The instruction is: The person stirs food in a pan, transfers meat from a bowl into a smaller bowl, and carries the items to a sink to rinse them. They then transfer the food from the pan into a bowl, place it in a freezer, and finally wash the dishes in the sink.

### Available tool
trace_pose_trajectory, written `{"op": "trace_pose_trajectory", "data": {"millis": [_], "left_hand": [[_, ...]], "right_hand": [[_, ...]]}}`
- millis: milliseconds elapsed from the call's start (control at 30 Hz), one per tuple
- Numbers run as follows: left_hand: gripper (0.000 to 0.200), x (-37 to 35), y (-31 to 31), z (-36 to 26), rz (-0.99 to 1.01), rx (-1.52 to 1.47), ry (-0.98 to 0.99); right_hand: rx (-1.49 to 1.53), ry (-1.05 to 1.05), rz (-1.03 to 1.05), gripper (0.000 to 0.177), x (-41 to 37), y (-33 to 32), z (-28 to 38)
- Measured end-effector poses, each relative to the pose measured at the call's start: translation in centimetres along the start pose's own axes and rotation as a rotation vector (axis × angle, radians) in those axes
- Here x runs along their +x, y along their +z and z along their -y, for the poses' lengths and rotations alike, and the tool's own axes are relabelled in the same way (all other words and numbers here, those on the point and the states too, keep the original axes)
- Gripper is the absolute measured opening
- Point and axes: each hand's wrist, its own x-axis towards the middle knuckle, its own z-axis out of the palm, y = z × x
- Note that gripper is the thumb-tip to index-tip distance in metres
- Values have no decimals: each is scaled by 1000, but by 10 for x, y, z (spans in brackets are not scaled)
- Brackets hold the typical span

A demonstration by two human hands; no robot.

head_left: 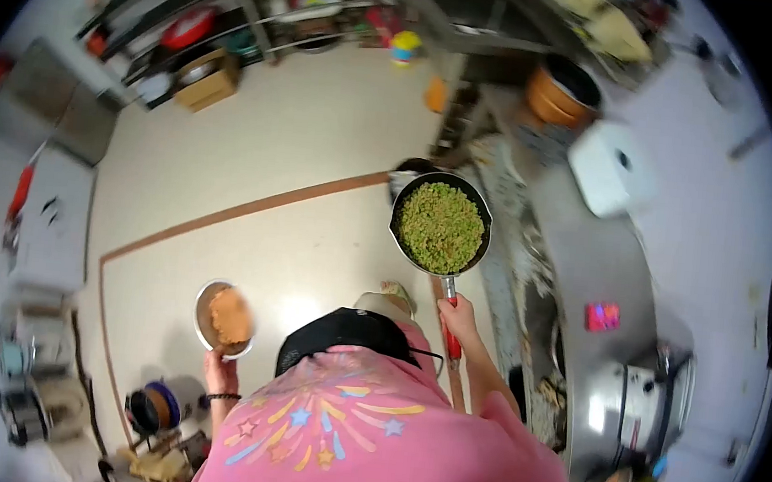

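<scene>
My right hand is wrapped round the red and metal handle of a dark frying pan, held out ahead of me. Finely chopped green food with brownish bits nearly fills the pan. Off to my left, my left hand grips the near rim of a round metal bowl. An orange-brown mass lies inside that bowl, its right part blurred. The thumb and fingertips at the bowl's rim are partly hidden. Both vessels are over the floor, clear of my body.
A steel counter runs along my right, bearing a white container, an orange pot and a small pink packet. Pots stand at lower left. Shelves and a cardboard box line the far wall beyond the pale floor.
</scene>
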Motion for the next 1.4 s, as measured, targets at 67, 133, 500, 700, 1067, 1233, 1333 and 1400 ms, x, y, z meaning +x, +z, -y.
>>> {"op": "trace_pose_trajectory", "data": {"millis": [67, 133, 500, 700, 1067, 1233, 1333, 1400], "left_hand": [[14, -6, 5, -20, -133, -79, 15], [12, 6, -10, -23, -227, -114, 6], [14, 92, -54, -63, -929, -381, 115], [17, 159, -87, -108, -1089, -657, 363], [15, 327, -224, -217, -1326, -620, 305], [12, 481, -314, -347, -1169, -528, 287], [7, 582, -348, -425, -1015, -478, 375], [6, 653, -358, -483, -930, -521, 434]], "right_hand": [[-52, -55, 211, 15, 20, 47, 28], [-105, -151, 360, 18, 38, 90, 70], [-482, -287, 1127, 14, 197, 385, 278], [-601, -262, 1398, 15, 215, 565, 361], [-539, -240, 1327, 9, 236, 835, 447], [-529, -162, 1109, 9, 237, 914, 511], [-542, -140, 1012, 13, 250, 962, 539], [-517, -147, 1034, 13, 273, 1015, 544]]}}
